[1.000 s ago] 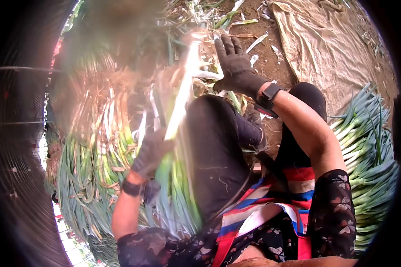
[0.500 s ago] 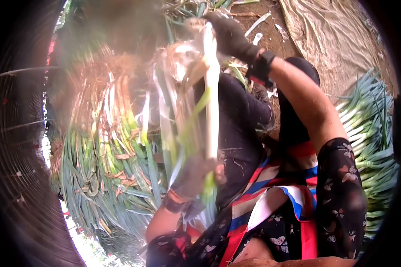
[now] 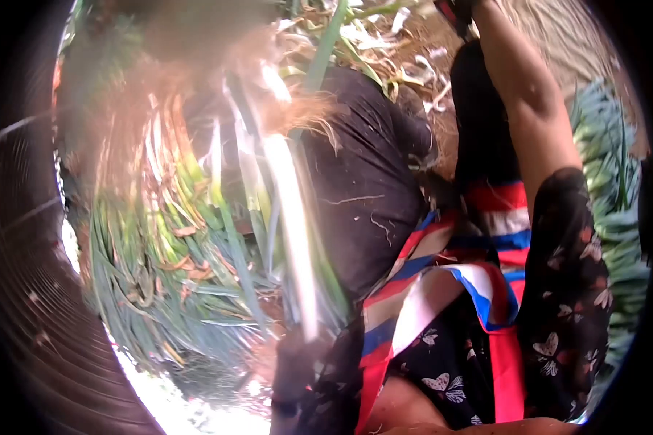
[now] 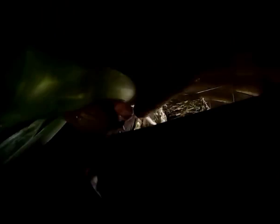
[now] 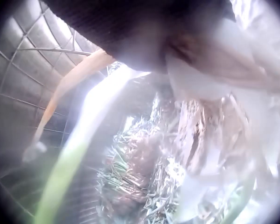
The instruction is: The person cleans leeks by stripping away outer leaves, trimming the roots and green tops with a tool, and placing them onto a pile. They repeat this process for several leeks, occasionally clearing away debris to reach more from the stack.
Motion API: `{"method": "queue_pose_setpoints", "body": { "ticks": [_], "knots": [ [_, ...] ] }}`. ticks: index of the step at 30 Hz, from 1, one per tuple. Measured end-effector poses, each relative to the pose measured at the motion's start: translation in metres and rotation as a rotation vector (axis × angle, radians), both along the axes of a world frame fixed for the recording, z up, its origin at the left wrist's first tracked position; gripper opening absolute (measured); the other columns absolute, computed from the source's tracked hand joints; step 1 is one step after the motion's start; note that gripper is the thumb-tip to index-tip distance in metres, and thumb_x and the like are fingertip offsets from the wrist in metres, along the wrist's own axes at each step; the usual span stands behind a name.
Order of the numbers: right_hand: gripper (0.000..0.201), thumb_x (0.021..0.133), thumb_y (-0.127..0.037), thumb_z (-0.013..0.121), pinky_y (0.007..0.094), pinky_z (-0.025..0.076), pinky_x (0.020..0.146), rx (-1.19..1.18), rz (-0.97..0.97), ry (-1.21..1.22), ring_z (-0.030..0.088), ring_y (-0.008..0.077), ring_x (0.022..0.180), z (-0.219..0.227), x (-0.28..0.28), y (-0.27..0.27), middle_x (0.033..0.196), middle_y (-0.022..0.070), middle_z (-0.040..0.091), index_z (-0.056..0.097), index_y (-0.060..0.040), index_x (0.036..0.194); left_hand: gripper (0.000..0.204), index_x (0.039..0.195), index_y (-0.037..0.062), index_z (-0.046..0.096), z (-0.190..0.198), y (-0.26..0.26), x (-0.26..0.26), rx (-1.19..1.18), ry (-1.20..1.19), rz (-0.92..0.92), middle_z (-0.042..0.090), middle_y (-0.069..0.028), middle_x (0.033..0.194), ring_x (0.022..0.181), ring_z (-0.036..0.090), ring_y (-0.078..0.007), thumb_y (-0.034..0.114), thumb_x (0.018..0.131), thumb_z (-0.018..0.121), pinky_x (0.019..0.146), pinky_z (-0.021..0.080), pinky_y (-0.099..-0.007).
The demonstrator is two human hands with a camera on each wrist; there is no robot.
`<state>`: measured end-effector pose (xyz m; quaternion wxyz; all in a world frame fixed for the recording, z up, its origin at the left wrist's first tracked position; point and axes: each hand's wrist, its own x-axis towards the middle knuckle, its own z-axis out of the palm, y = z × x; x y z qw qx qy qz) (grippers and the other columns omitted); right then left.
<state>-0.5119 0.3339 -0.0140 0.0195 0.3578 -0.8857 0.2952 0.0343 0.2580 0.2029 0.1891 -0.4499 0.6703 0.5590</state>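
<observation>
In the head view my gloved left hand [image 3: 301, 355], blurred at the lower middle, grips a long green onion [image 3: 290, 203]. Its white stalk slants up and its tan roots [image 3: 308, 112] lie over the dark trouser leg. The left wrist view is mostly dark, with a green stalk [image 4: 116, 86] beside a fingertip [image 4: 123, 110]. My right hand is beyond the top of the head view. In the right wrist view that gloved hand [image 5: 140, 32] holds peeled leaf strips: a white-to-green one [image 5: 91, 112] and a dry brownish one [image 5: 67, 79] hang from it.
Unpeeled green onions [image 3: 167, 196] lie heaped at the left with roots upward. A pile of cleaner onions [image 3: 606, 159] is at the right. Peeled scraps [image 3: 384, 36] litter the soil ahead, beside a tan cloth [image 3: 551, 36]. Curved mesh [image 5: 23, 70] rises at one side.
My right hand met the onion's white end, then pulled away up out of the head view. The left hand moved lower and nearer my body with the onion.
</observation>
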Motion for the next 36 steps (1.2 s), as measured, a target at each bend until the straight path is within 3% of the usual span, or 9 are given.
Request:
{"method": "queue_pose_setpoints", "body": {
  "ticks": [2, 6, 9, 11, 18, 22, 26, 30, 36],
  "knots": [
    [0.07, 0.067, -0.008, 0.075, 0.0381, 0.047, 0.091, 0.018, -0.011, -0.034, 0.058, 0.0305, 0.106, -0.007, -0.008, 0.008, 0.114, 0.0168, 0.059, 0.045, -0.0074, 0.13, 0.02, 0.096, -0.0026, 0.054, 0.004, -0.001, -0.001, 0.125, -0.119, 0.325, 0.051, -0.0053, 0.065, 0.052, 0.048, -0.0139, 0.011, 0.082, 0.057, 0.048, 0.042, -0.0273],
    [0.082, 0.065, -0.005, 0.077, 0.0371, 0.045, 0.098, -0.056, 0.024, -0.076, 0.055, 0.0311, 0.114, -0.015, -0.003, 0.002, 0.124, 0.0196, 0.057, 0.04, -0.0051, 0.138, 0.021, 0.097, -0.0023, 0.053, -0.031, -0.015, -0.014, 0.12, 0.118, 0.291, 0.05, -0.006, 0.065, 0.052, 0.048, -0.014, 0.011, 0.082, 0.057, 0.048, 0.042, -0.0275],
    [0.095, 0.062, -0.004, 0.081, 0.0363, 0.038, 0.108, -0.298, 0.433, -0.246, 0.044, 0.0314, 0.129, 0.025, 0.048, -0.024, 0.139, 0.0214, 0.045, 0.033, -0.0006, 0.144, 0.02, 0.096, -0.0021, 0.054, -0.024, -0.019, -0.034, 0.19, 0.105, 0.282, 0.05, -0.0062, 0.066, 0.052, 0.048, -0.0132, 0.013, 0.083, 0.054, 0.049, 0.041, -0.0267],
    [0.08, 0.067, -0.012, 0.08, 0.0372, 0.04, 0.102, -0.385, 0.736, -0.181, 0.047, 0.0319, 0.121, 0.031, 0.077, -0.045, 0.128, 0.0219, 0.049, 0.039, 0.0001, 0.134, 0.018, 0.095, -0.0019, 0.054, -0.018, -0.021, -0.052, 0.142, 0.108, 0.103, 0.051, -0.0062, 0.067, 0.052, 0.048, -0.0131, 0.012, 0.082, 0.054, 0.049, 0.042, -0.0266],
    [0.023, 0.077, -0.025, 0.072, 0.0424, 0.052, 0.065, -0.182, 0.563, 0.123, 0.062, 0.0342, 0.073, 0.024, 0.146, -0.089, 0.076, 0.014, 0.062, 0.063, -0.0057, 0.085, 0.017, 0.091, -0.0015, 0.056, -0.026, -0.03, -0.082, -0.014, 0.064, 0.196, 0.053, -0.0044, 0.069, 0.054, 0.051, -0.0114, 0.014, 0.084, 0.053, 0.049, 0.043, -0.0264],
    [0.029, 0.078, -0.028, 0.072, 0.0417, 0.05, 0.063, -0.22, 0.248, 0.066, 0.064, 0.0344, 0.074, 0.024, 0.091, -0.074, 0.079, 0.0169, 0.064, 0.062, -0.0051, 0.093, 0.016, 0.089, -0.0002, 0.059, -0.055, -0.064, -0.092, -0.285, 0.189, 0.101, 0.054, -0.0025, 0.067, 0.057, 0.053, -0.0102, 0.015, 0.084, 0.059, 0.053, 0.043, -0.0256],
    [0.028, 0.08, -0.027, 0.071, 0.0389, 0.051, 0.064, -0.328, 0.515, 0.327, 0.066, 0.0301, 0.075, 0.04, 0.091, -0.07, 0.081, 0.0148, 0.066, 0.065, -0.0061, 0.098, 0.013, 0.087, 0.0014, 0.061, -0.106, -0.093, -0.074, -0.357, 0.147, 0.004, 0.057, -0.0027, 0.068, 0.059, 0.054, -0.0103, 0.013, 0.083, 0.062, 0.054, 0.044, -0.0261],
    [0.029, 0.078, -0.003, 0.064, 0.0315, 0.052, 0.071, -0.229, 0.7, -0.556, 0.065, 0.0197, 0.077, 0.104, 0.194, -0.055, 0.085, 0.0129, 0.067, 0.061, 0.0004, 0.106, 0.014, 0.091, 0.0003, 0.062, -0.124, -0.095, -0.065, -0.412, 0.267, -0.134, 0.059, -0.0037, 0.07, 0.06, 0.055, -0.0114, 0.01, 0.082, 0.061, 0.058, 0.045, -0.0277],
    [0.025, 0.078, -0.01, 0.064, 0.0391, 0.049, 0.071, -0.244, 0.745, -0.161, 0.062, 0.0298, 0.084, 0.044, 0.271, -0.072, 0.088, 0.0182, 0.063, 0.062, -0.0027, 0.102, 0.026, 0.1, -0.0051, 0.06, -0.13, -0.079, -0.071, -0.603, 0.261, -0.135, 0.062, -0.0179, 0.083, 0.075, 0.061, -0.0264, 0.01, 0.078, 0.06, 0.07, 0.047, -0.0363]
  ]
}}
